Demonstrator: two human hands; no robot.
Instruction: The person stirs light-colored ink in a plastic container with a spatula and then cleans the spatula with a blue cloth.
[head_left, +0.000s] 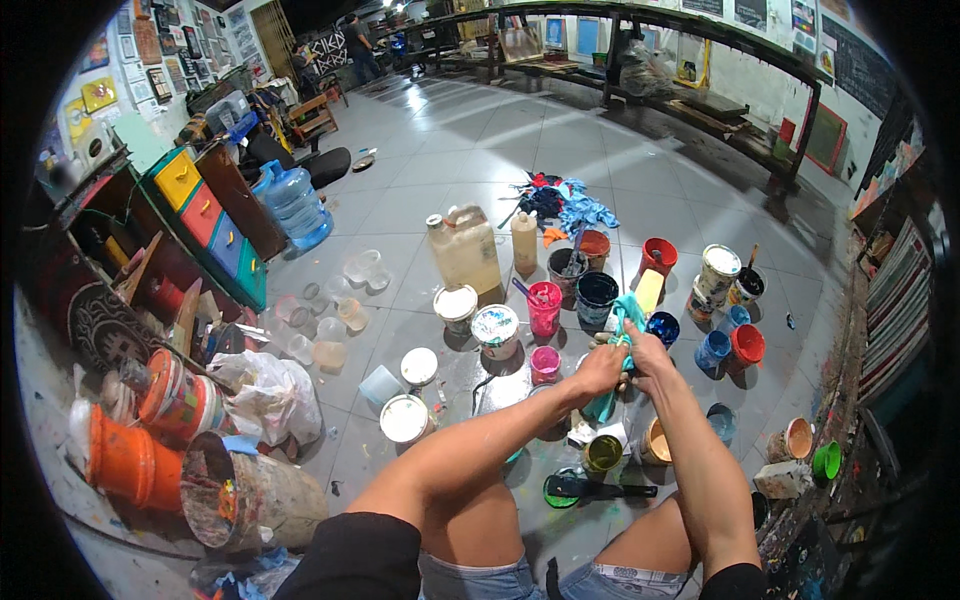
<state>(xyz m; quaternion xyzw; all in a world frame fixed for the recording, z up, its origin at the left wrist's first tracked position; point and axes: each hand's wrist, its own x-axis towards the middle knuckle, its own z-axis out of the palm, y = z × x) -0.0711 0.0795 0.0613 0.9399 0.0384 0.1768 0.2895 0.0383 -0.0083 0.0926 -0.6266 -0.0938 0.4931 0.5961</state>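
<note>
A grey tiled floor (430, 150) spreads back from me to a long dark counter (700, 35) along the far wall. At the centre of my work, the left hand (602, 368) and right hand (648, 350) are side by side, fingers curled closed on a bunched teal cloth (603, 405). It hangs above the floor among the paint pots, one end poking out beyond the fingers and the other drooping nearer me. A pale yellow piece (650, 290) shows just beyond; I can't tell whether the cloth wraps it or merely overlaps it.

To handle this well, I'd keep a firm, even grip, use clean folds of cloth, and keep my elbows high. The dark blue cup (663, 327) sits close on the right, and the olive pot (603, 453) lies on the near side, so a loose swing could tip either.

Farther out, white-lidded tubs (495, 328) stand to the left, with a cloudy jug (465, 255) behind them. A heap of rags (580, 205) lies farther back, and a multicoloured drawer unit (207, 222) lines the left side.
</note>
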